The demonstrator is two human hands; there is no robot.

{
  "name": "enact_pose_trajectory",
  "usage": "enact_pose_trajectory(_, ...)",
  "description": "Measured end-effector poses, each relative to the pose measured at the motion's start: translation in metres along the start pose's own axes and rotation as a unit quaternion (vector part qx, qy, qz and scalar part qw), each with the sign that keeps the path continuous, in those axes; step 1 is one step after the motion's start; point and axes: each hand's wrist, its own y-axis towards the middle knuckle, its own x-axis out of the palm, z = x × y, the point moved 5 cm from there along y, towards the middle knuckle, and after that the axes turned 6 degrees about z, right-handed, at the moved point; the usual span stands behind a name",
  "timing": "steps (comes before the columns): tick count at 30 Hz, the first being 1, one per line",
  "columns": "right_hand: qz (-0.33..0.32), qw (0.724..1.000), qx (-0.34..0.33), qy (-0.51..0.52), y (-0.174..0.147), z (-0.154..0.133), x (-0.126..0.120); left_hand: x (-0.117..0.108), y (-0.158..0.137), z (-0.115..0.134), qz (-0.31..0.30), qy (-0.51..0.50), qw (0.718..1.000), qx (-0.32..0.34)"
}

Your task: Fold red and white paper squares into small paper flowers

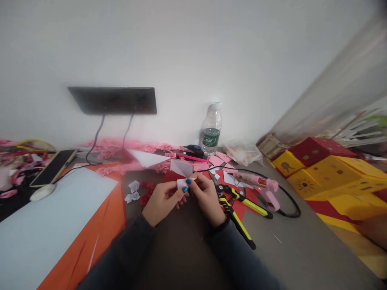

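My left hand and my right hand meet at the middle of the table. Between their fingertips both pinch a small piece of white paper, which looks folded. The two thumbs press close together on it, and the far fingers are partly hidden. Small white paper flowers lie left of my left hand, with red paper flowers right beside it. Just right of my right hand rest pliers with yellow and black handles, their jaws spread.
A pink glue gun with a black cord lies at right. Behind stand a water bottle and pink paper flowers. White sheets cover orange paper at left, near a phone. Yellow and red boxes fill the right.
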Motion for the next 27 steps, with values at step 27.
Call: enact_pose_trajectory(27,-0.010,0.976,-0.188,-0.109,-0.007,-0.019,0.004,-0.022,0.007,0.002,0.125,-0.016,0.991,0.047)
